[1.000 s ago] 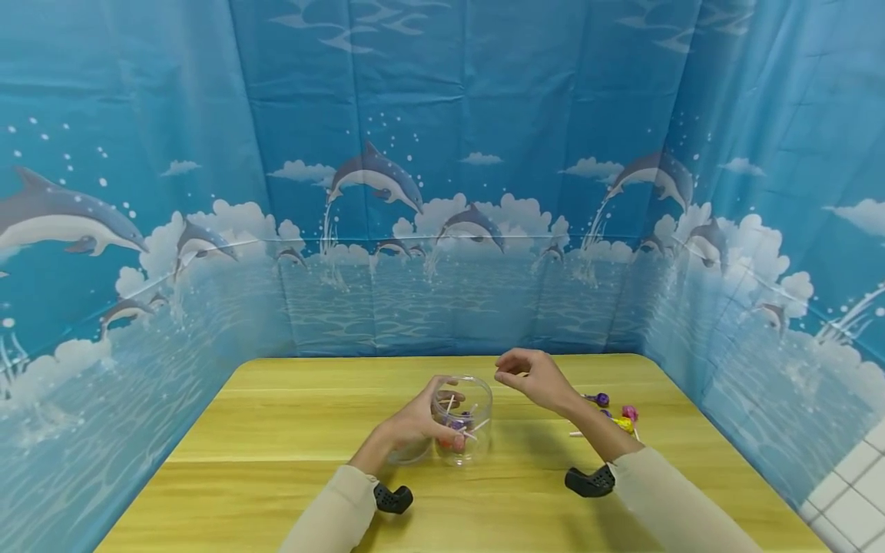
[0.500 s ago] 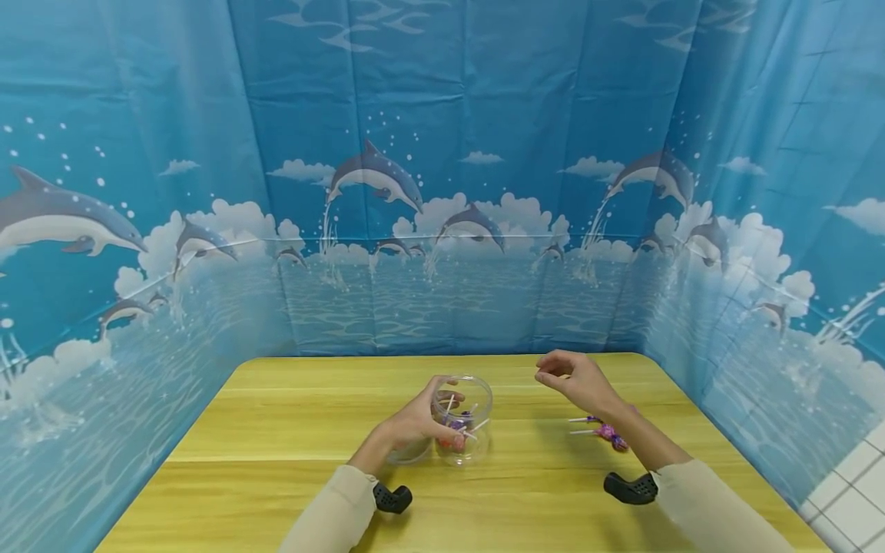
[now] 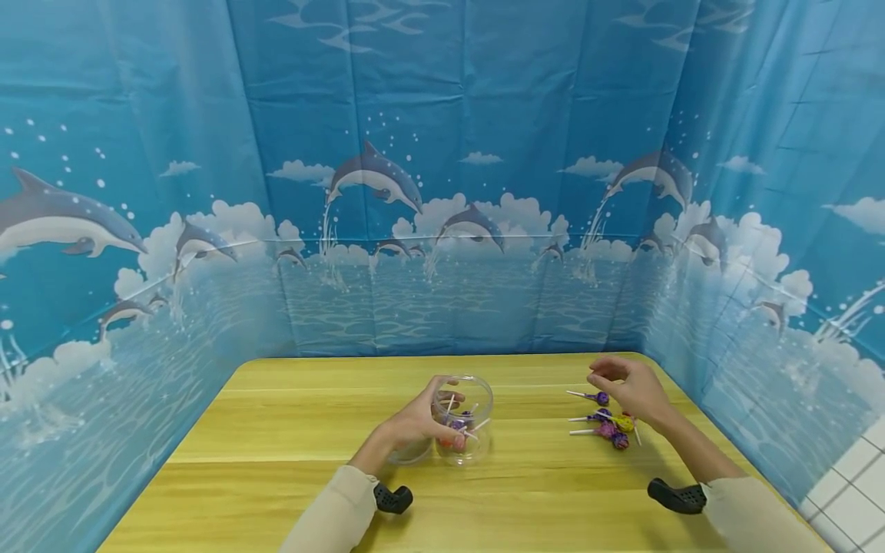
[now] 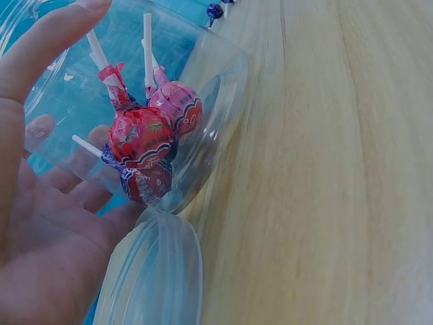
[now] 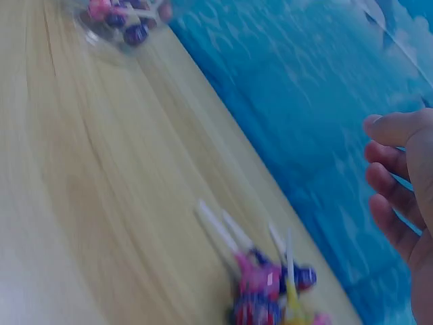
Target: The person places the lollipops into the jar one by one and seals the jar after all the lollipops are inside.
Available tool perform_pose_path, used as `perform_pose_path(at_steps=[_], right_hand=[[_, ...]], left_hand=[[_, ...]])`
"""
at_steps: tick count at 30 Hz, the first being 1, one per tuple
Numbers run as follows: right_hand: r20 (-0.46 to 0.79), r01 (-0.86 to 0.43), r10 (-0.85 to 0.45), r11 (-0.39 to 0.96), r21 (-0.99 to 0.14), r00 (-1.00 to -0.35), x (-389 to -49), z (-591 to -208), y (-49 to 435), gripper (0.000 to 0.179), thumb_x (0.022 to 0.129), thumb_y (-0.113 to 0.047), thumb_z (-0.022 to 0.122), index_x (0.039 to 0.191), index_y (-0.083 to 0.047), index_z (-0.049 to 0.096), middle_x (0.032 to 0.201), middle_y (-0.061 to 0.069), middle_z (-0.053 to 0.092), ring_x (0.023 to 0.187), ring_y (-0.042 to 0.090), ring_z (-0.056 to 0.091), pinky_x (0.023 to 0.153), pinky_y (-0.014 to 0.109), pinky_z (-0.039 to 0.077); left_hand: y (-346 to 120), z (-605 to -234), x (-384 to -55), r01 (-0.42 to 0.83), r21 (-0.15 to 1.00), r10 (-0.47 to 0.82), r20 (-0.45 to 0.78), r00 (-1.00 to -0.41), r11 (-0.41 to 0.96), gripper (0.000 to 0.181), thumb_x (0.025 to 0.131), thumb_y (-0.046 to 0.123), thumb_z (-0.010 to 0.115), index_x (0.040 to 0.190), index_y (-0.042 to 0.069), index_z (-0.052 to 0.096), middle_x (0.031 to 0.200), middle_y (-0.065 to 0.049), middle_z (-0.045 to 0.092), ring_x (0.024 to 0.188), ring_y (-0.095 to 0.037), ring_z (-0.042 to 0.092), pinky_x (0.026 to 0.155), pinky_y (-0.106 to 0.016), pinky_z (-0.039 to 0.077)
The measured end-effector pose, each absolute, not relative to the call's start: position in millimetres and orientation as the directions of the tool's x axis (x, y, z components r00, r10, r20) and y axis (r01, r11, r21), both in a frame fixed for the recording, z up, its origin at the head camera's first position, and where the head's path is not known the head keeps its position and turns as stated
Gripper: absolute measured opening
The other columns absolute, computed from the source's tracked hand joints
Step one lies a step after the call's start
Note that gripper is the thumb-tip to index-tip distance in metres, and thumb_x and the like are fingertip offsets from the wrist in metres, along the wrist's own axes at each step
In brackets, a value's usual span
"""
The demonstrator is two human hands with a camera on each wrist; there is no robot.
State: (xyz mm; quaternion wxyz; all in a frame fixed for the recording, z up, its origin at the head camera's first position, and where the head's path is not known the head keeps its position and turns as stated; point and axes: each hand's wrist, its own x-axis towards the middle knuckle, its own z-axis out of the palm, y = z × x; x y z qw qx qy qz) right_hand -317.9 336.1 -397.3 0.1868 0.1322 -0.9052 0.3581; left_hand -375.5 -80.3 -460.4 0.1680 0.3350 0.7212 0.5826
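Note:
My left hand grips a clear round jar, its thumb and fingers curled about the wall. Inside the jar lie several wrapped lollipops, red, pink and purple, their white sticks pointing various ways. My right hand hovers over the table's right side with fingers loosely bent and nothing in them. Close beneath and beside it are more lollipops: a purple one farthest back, a yellow one, and a pink one among others. The right wrist view shows the fingers apart from these candies.
A clear round lid rests on the table beside the jar, partly behind my left hand in the head view. The wooden table ends at a blue dolphin-print curtain along the back and sides.
My right hand has moved right, away from the jar to above the loose lollipops, uncovering more of them. The left hand and the jar have stayed put.

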Motion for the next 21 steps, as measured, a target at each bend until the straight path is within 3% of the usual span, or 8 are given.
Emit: perform_pose_path(at_steps=[12,21], right_hand=[[0.425,-0.254,0.033,0.76,-0.599,-0.904,-303.0,-444.3,397.0,0.024,0.099,-0.024,0.073,0.109,-0.002,0.073,0.096,0.007,0.073,0.079,0.004,0.064,0.066,0.029,0.052],[0.37,-0.151,0.084,0.813,-0.563,-0.925,-290.1,-479.5,417.7,0.03,0.098,-0.033,0.073,0.101,-0.004,0.075,0.089,0.003,0.072,0.077,0.018,0.065,0.067,0.036,0.05]], left_hand=[[-79.8,-460.2,-376.8,0.266,0.961,0.685,0.143,-0.715,0.077,0.088,0.086,0.015,0.086,0.154,0.022,0.032,0.152,-0.027,0.041,0.135,-0.039,0.048,0.103,-0.047,0.046],[-80.1,-459.7,-374.2,0.274,0.958,0.687,0.142,-0.712,0.087,0.088,0.086,0.016,0.086,0.155,0.022,0.031,0.152,-0.026,0.042,0.133,-0.04,0.05,0.103,-0.049,0.046]])
